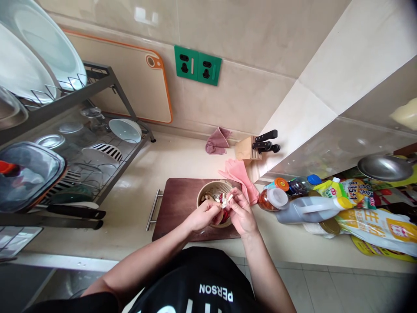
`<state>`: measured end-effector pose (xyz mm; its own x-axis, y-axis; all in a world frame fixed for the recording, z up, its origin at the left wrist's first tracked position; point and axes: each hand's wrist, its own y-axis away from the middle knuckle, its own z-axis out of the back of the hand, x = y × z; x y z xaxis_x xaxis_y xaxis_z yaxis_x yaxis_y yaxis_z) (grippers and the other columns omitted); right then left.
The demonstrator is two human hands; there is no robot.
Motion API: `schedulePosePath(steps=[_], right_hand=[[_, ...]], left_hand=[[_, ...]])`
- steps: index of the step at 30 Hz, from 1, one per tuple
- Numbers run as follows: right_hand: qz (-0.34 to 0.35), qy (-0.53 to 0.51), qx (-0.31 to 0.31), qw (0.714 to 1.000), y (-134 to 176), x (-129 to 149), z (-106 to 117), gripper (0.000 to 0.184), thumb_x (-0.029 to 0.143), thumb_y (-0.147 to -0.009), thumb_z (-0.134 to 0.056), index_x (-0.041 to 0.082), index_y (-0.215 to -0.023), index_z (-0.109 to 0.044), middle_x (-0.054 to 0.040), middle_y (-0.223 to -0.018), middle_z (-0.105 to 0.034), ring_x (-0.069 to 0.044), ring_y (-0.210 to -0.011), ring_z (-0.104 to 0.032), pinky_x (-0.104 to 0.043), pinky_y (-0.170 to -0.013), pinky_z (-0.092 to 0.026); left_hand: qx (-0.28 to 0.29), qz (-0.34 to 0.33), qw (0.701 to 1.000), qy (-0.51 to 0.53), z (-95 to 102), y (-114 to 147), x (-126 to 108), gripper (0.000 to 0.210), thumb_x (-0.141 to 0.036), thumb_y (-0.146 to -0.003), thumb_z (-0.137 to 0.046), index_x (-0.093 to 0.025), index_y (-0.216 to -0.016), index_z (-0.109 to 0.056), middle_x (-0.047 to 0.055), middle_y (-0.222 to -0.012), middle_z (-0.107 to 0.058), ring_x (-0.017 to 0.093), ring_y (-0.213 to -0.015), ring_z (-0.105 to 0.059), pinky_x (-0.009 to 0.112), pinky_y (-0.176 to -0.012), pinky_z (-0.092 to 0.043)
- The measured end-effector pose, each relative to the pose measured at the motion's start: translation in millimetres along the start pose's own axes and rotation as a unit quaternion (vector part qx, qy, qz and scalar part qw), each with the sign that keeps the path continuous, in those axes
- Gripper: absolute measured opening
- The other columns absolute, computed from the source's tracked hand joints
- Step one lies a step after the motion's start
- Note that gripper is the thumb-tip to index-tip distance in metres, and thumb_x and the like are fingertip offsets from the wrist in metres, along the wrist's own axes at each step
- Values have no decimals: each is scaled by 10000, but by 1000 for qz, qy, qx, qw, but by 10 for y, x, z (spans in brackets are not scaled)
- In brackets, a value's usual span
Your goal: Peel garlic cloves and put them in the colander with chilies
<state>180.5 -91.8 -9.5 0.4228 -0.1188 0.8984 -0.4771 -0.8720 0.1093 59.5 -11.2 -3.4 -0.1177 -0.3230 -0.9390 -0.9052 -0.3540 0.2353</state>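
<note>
A round beige basket (pixel 201 198) sits on a dark brown cutting board (pixel 177 204) and contains red pieces that look like chillies, along with other small items. Just above it, my two hands meet around small whitish pieces that look like garlic (pixel 224 201). My left hand (pixel 206 214) pinches them from the left, thumb against fingers. From the other side my right hand (pixel 242 214) holds them with its fingers curled. The hands partly cover the basket and its contents.
A dish rack (pixel 120 93) with plates and bowls stands left. Behind the board are pink rubber gloves (pixel 239 176), a mauve cloth (pixel 217 141) and a knife block (pixel 246 148). Jars, bottles such as a large jug (pixel 306 210), and packets crowd the right.
</note>
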Motion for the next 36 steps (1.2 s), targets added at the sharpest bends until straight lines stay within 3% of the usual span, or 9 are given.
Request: schedulePosePath(steps=[4, 9, 13, 16, 19, 23, 26, 30, 36], right_hand=[[12, 41, 22, 999, 21, 60, 30, 187, 325, -724, -698, 216, -854, -619, -13, -817, -575, -127, -670, -517, -286, -678, -468], [59, 134, 46, 988, 59, 139, 43, 113, 300, -778, -651, 214, -848, -633, -37, -887, -601, -174, -830, -570, -340, -816, -476], [105, 230, 69, 965, 90, 202, 41, 70, 258, -799, -635, 212, -848, -653, -52, -911, -606, -190, -880, -581, -333, -823, -485], [119, 270, 79, 952, 110, 238, 33, 84, 235, -800, -634, 213, -874, -666, -68, -955, -607, -196, -882, -592, -327, -788, -507], [122, 266, 61, 954, 119, 239, 24, 80, 234, -790, -647, 206, -860, -673, -74, -959, -607, -198, -878, -604, -326, -777, -516], [63, 190, 31, 979, 117, 162, 25, 118, 270, -760, -685, 194, -850, -671, -50, -868, -647, -183, -790, -630, -323, -744, -530], [32, 143, 14, 989, 121, 102, 32, 145, 286, -745, -703, 187, -843, -666, -36, -798, -666, -173, -737, -634, -317, -715, -538], [43, 174, 21, 984, 140, 120, 14, 135, 280, -743, -703, 193, -843, -675, -34, -834, -667, -166, -735, -635, -289, -692, -538], [73, 206, 34, 975, 159, 197, -54, 105, 236, -767, -677, 201, -866, -688, -40, -916, -644, -172, -802, -643, -287, -723, -541]], left_hand=[[34, 5, 996, 84, 37, -12, -45, 301, -313, -788, -388, -114, -638, -557, 47, -599, -588, 63, -424, -328, 207, -414, -190], [39, 33, 986, 158, 80, -11, -58, 311, -384, -805, -414, -117, -723, -549, 46, -616, -584, 50, -407, -282, 203, -399, -114], [18, 23, 993, 117, 76, -36, -51, 554, -600, -845, -348, -114, -649, -527, 28, -544, -545, 36, -375, -250, 207, -393, -111], [3, 13, 997, 78, 71, -55, -32, 523, -599, -817, -453, -121, -609, -495, 3, -510, -511, 36, -392, -284, 197, -406, -160], [8, -7, 996, 88, 75, -53, -17, 462, -543, -824, -499, -127, -624, -481, -24, -503, -468, 36, -410, -276, 194, -416, -163], [25, -11, 993, 114, 70, -25, -50, 408, -489, -844, -472, -134, -645, -475, -44, -514, -415, 35, -413, -210, 197, -418, -145], [17, -14, 995, 95, 68, -6, -94, 300, -399, -839, -470, -146, -676, -464, -34, -550, -458, 46, -432, -259, 192, -425, -181], [13, -22, 999, 25, 96, 10, -117, 242, -343, -830, -462, -147, -687, -466, -32, -573, -475, 55, -463, -314, 187, -445, -229], [9, -47, 998, -31, 121, 21, -85, 341, -432, -851, -464, -141, -673, -461, -30, -586, -445, 63, -505, -341, 189, -484, -269]])
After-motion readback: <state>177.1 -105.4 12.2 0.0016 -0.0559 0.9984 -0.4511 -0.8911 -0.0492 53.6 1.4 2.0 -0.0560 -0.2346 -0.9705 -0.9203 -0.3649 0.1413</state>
